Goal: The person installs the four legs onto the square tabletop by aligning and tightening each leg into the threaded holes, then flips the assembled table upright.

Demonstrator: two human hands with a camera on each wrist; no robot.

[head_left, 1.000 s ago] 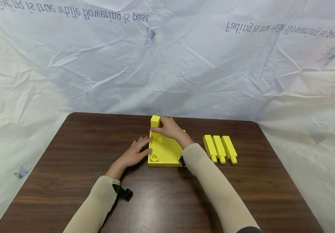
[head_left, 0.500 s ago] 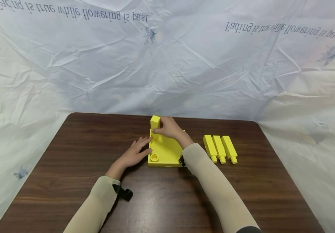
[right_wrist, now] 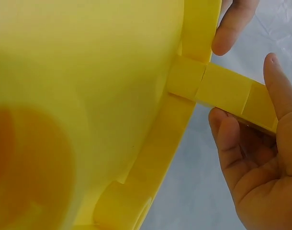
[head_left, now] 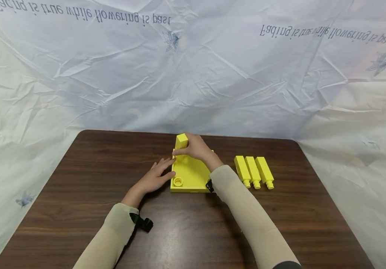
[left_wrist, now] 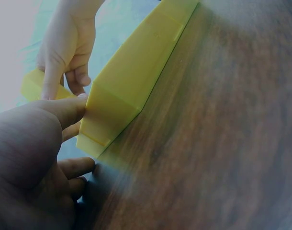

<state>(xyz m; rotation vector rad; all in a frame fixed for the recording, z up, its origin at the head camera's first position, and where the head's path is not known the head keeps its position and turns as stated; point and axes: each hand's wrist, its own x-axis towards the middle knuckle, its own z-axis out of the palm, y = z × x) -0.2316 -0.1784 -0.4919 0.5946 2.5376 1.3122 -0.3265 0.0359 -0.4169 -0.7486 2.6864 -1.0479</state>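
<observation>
A yellow square board (head_left: 193, 173) with a raised rim lies flat on the table, a round socket (head_left: 177, 182) at its near-left corner. At the far-left corner stands a yellow square leg (head_left: 181, 140), leaning slightly right. My right hand (head_left: 196, 147) pinches this leg between thumb and fingers; in the right wrist view the leg (right_wrist: 226, 91) meets the board's corner. My left hand (head_left: 154, 178) rests against the board's left edge with fingers extended. The left wrist view shows its index fingertip and thumb side by the board's side wall (left_wrist: 105, 112).
Several more pieces are out of reach of both hands: three yellow legs (head_left: 252, 170) with knobbed ends lie side by side right of the board. The brown wooden table (head_left: 179, 231) ends at a pale printed cloth (head_left: 193, 82) behind it.
The leg's top has turned and tipped a little to the right, and my right thumb has shifted along it. My left hand, the board and the three lying legs have stayed put.
</observation>
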